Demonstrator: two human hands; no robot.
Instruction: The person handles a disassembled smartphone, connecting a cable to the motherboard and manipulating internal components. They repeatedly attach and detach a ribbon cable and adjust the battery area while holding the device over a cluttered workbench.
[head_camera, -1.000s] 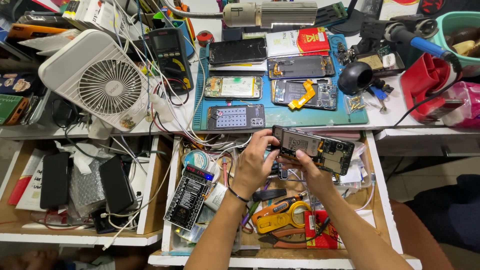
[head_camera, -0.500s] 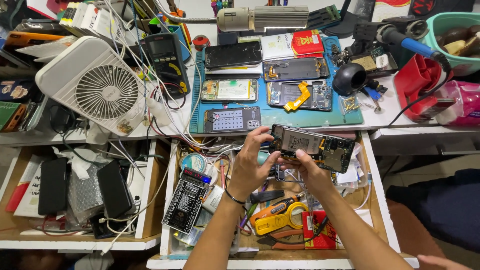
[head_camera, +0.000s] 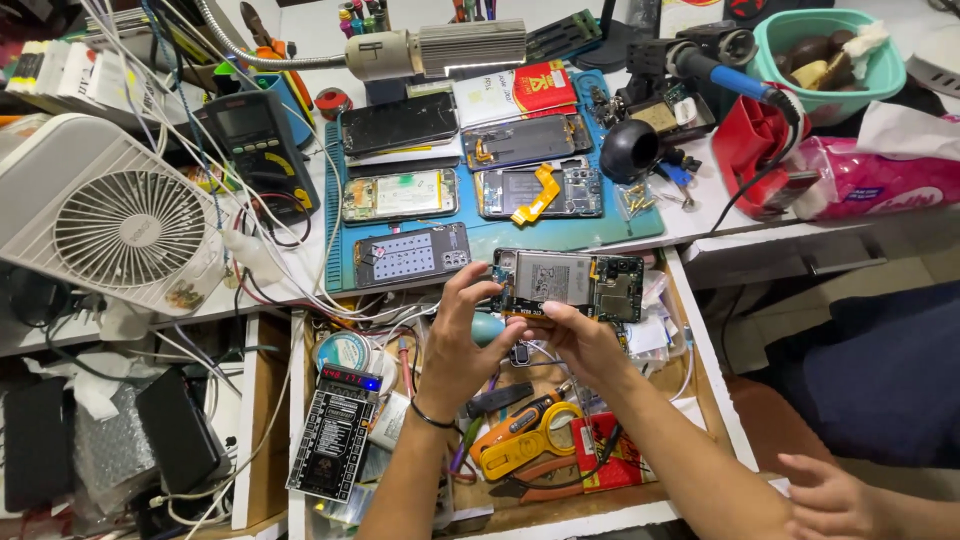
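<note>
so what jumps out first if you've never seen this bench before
Both hands, the left hand and the right hand, hold an opened phone with its insides bare, above a drawer crammed with tools. Behind it, on the blue mat, lie more stripped phones in rows. A big white fan sits at the far left amid tangled wires.

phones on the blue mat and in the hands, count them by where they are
Opened phones lying on the blue mat: 5
Opened phone held over the drawer by left hand and right hand: 1
Total: 6
</note>
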